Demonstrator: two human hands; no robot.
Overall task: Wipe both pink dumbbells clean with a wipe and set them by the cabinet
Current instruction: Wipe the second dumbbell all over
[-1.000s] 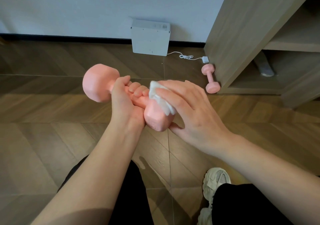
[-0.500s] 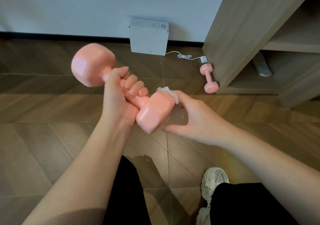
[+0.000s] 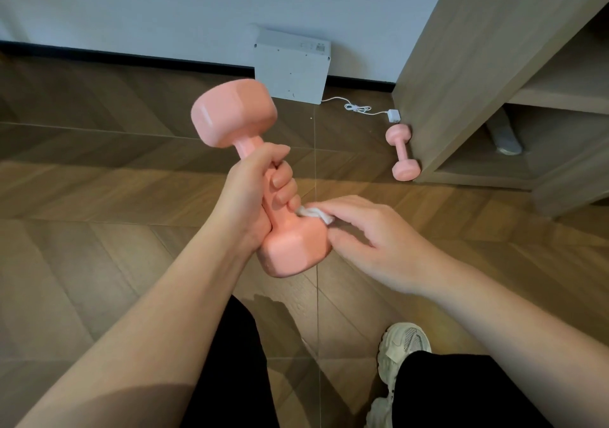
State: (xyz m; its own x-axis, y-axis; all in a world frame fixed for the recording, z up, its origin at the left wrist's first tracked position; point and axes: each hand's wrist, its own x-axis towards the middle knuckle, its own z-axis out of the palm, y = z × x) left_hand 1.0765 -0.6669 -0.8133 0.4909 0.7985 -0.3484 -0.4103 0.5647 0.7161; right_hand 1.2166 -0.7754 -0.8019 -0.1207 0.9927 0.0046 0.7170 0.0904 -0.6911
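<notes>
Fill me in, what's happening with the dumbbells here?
A person is cleaning a pink dumbbell. The left hand grips its handle and holds it tilted in the air, while the right hand presses a white wipe against the upper side of the near head. A second pink dumbbell already lies on the floor against the side of the wooden cabinet, near a white charger and cable. Whether that one has been wiped cannot be told.
</notes>
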